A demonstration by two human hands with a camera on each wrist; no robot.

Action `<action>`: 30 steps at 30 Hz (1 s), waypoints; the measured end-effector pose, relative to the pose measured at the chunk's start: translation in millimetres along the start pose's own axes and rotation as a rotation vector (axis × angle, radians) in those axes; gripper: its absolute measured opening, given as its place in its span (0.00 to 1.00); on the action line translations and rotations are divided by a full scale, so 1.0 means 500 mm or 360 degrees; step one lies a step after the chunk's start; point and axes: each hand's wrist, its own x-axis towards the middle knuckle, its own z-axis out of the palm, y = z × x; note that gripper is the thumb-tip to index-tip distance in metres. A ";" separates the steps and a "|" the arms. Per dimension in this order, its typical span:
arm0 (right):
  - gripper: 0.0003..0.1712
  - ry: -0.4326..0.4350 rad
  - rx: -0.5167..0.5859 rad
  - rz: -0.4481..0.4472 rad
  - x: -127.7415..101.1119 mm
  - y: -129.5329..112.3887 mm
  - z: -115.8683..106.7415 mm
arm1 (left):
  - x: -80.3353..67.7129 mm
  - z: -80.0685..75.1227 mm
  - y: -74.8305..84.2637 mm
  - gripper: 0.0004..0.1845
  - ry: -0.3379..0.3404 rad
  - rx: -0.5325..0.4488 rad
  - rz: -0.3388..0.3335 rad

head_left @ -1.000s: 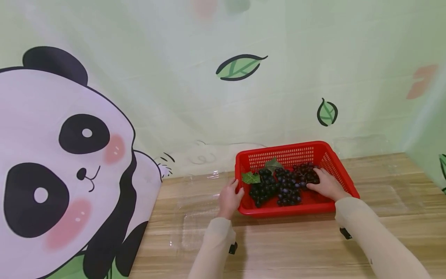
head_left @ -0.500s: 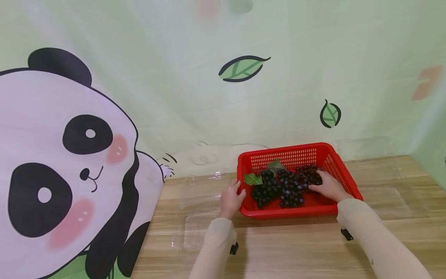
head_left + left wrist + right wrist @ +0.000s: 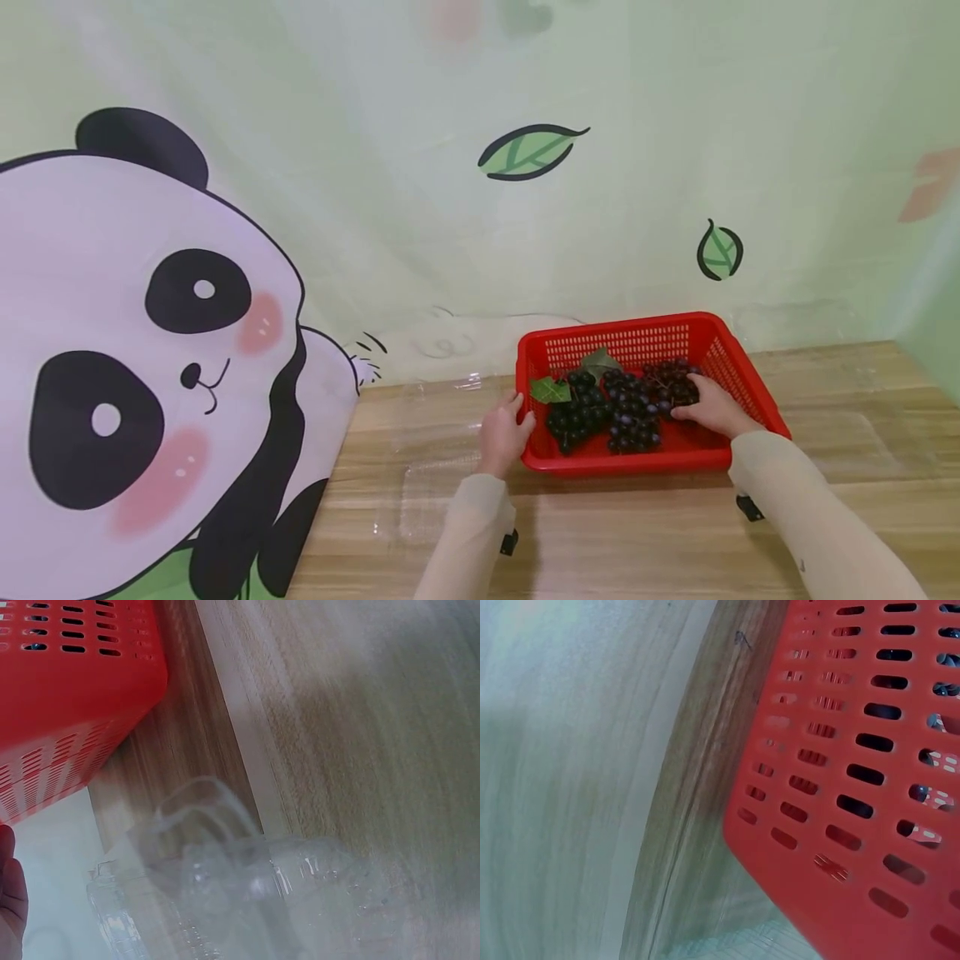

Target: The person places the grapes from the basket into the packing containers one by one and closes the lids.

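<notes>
A red plastic basket (image 3: pixel 626 463) with slotted walls stands on the wooden table. Several bunches of dark grapes lie inside: a black bunch (image 3: pixel 576 412) at left, a bluish bunch (image 3: pixel 633 408) in the middle and a reddish-purple bunch (image 3: pixel 667 387) at right. My left hand (image 3: pixel 504 435) grips the basket's left side, thumb over the rim; in the left wrist view its fingers (image 3: pixel 10 889) reach the outer wall. My right hand (image 3: pixel 714 406) is inside the basket, thumb and fingers holding the right bunch. Its fingertips are partly hidden, and only the basket wall (image 3: pixel 840 787) shows in the right wrist view.
Green leaves (image 3: pixel 551 390) lie with the grapes. A clear plastic container (image 3: pixel 435 492) stands left of the basket, and another clear container (image 3: pixel 840 433) is at right. Behind the table hangs a pale green backdrop (image 3: pixel 405 250) with a printed panda.
The head view has shifted slightly, so the whole scene sits a little further right and lower. Both hands keep their places on the basket and the right bunch.
</notes>
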 end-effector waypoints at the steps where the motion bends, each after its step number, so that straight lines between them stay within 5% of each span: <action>1: 0.46 -0.0008 0.0013 0.0001 0.000 0.000 0.000 | 0.000 0.000 0.000 0.21 0.0003 -0.0002 0.0002; 30: 0.54 -0.0225 0.0402 0.0284 0.001 0.008 -0.002 | -0.003 -0.001 0.008 0.22 -0.0016 -0.0008 -0.0071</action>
